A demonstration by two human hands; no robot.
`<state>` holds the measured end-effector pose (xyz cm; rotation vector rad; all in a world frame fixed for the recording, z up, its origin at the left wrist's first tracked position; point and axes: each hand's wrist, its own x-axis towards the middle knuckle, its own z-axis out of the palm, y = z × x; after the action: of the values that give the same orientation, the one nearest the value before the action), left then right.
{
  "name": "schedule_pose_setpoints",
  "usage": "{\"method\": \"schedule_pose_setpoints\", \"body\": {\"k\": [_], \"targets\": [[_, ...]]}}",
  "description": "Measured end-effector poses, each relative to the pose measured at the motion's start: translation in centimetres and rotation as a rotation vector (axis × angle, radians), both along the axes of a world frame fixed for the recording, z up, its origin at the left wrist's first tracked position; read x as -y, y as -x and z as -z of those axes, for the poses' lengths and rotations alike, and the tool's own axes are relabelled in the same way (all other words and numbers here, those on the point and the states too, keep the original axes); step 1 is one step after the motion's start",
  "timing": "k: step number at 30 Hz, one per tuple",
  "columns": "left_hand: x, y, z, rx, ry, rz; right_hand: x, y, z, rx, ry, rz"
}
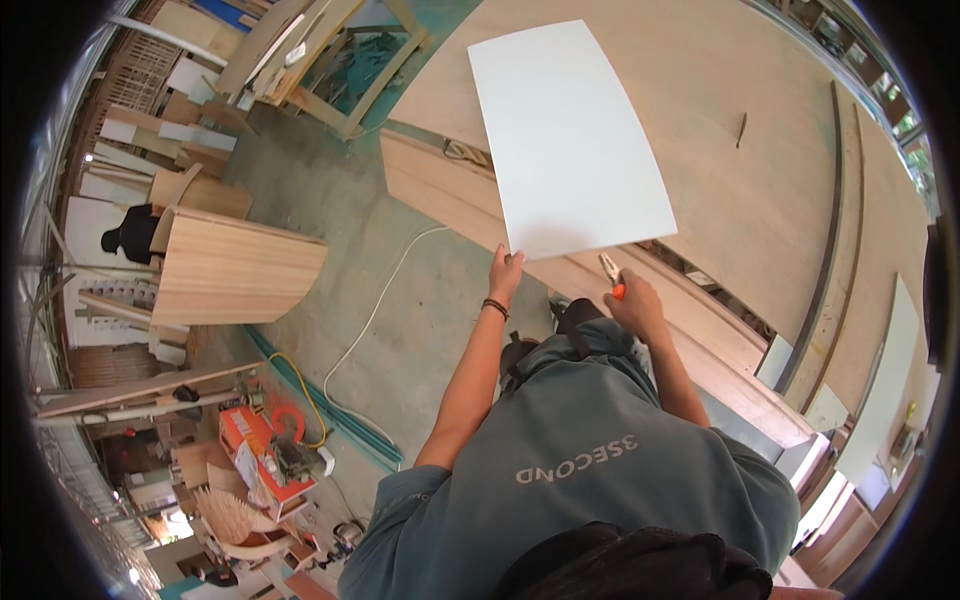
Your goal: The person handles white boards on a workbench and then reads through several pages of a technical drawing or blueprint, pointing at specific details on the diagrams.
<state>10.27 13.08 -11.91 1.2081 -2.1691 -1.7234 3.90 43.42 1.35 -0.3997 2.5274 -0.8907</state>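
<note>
A white rectangular sheet lies over the wooden worktable, its near edge reaching past the table's near side. My left hand pinches the sheet's near left corner, thumb on top. Close to the near right corner, my right hand is closed around a pair of pliers with orange grips. The jaws point up toward the sheet's near edge and look apart from it. The fingers of my right hand are partly hidden behind the grips.
Long boards run along the table's near side. A dark strip crosses the tabletop on the right. On the floor to the left lie a white cable and green pipes. Beyond them stand a curved wooden panel and an orange tool stand.
</note>
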Motion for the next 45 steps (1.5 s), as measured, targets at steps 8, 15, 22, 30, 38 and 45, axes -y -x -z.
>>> {"method": "schedule_pose_setpoints", "body": {"k": [8,15,22,30,38,45], "targets": [[3.8,3.8,-1.0,0.12,-0.309,0.291,6.4,1.6,1.8,0.152,0.018,0.234],[7.2,8.9,-0.3,0.33,0.142,1.17,13.3,2.3,4.2,0.177,0.026,0.689],[14.7,25.7,-4.8,0.012,-0.284,1.384,18.6,2.5,8.9,0.136,0.052,1.142],[36.4,53.0,-6.0,0.018,0.873,0.766,26.2,3.6,11.0,-0.017,-0.07,1.293],[40.4,57.7,-4.7,0.114,0.844,0.825,28.2,1.6,13.4,0.014,-0.1,1.434],[44.8,51.8,-4.3,0.021,0.902,0.759,30.0,2.5,10.4,0.037,-0.173,1.464]]}}
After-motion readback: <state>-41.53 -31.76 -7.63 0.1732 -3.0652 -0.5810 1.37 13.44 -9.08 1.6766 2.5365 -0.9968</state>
